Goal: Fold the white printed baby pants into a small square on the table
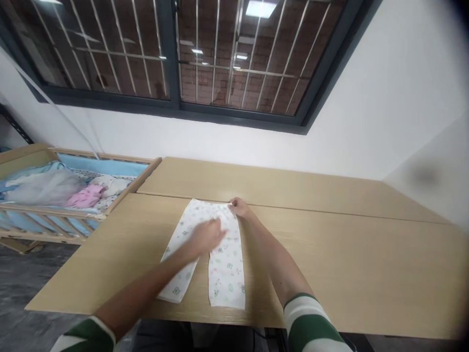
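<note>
A small pair of white baby pants [229, 274] with a green and pink print lies flat on the wooden table [330, 264], waistband away from me and legs toward me. My right hand [240, 207] pinches the right corner of the waistband. Over the upper middle of the pants is my left hand [208, 235], smeared by motion; whether it touches the cloth I cannot tell.
At the left stands a wooden crib [124, 198] with a blue lining, holding a pink cloth [86, 196] and pale bedding. Behind the table rises a white wall [220, 142] below a barred, dark-framed window [238, 110]. A seam runs across the tabletop.
</note>
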A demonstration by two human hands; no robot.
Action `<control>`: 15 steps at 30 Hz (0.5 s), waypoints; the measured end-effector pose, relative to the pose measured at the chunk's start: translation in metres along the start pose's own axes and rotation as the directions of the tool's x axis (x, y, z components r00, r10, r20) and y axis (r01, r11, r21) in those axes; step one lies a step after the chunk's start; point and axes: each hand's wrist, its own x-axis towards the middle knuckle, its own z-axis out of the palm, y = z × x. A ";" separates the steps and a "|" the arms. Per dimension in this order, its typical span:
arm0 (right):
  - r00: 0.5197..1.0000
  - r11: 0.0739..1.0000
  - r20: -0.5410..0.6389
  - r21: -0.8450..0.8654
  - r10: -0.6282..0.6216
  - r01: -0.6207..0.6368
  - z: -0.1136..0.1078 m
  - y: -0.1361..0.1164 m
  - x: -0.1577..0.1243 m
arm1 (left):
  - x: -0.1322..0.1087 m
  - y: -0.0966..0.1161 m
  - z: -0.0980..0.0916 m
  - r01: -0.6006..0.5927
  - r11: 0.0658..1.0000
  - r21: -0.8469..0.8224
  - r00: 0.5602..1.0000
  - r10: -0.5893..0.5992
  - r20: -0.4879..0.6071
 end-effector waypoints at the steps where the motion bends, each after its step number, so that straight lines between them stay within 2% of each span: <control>1: 1.000 1.000 0.022 0.028 0.006 -0.007 -0.001 0.001 0.001 | -0.020 0.017 0.011 -0.051 0.999 -0.013 0.997 0.051 0.057; 4: 0.996 0.993 0.082 0.106 0.035 -0.044 -0.005 0.005 0.003 | -0.066 0.059 0.045 -0.170 0.985 -0.010 0.961 0.168 0.220; 7: 0.994 0.986 0.093 0.152 0.062 -0.076 -0.007 0.005 0.003 | -0.084 0.078 0.065 -0.180 0.984 0.022 0.938 0.165 0.306; 10: 0.994 0.980 0.080 0.175 0.080 -0.093 -0.008 0.001 0.001 | -0.084 0.081 0.067 -0.178 0.984 0.011 0.932 0.165 0.324; 15: 0.992 0.974 0.061 0.193 0.109 -0.119 -0.015 -0.018 -0.005 | -0.085 0.075 0.057 -0.179 0.983 -0.045 0.932 0.184 0.312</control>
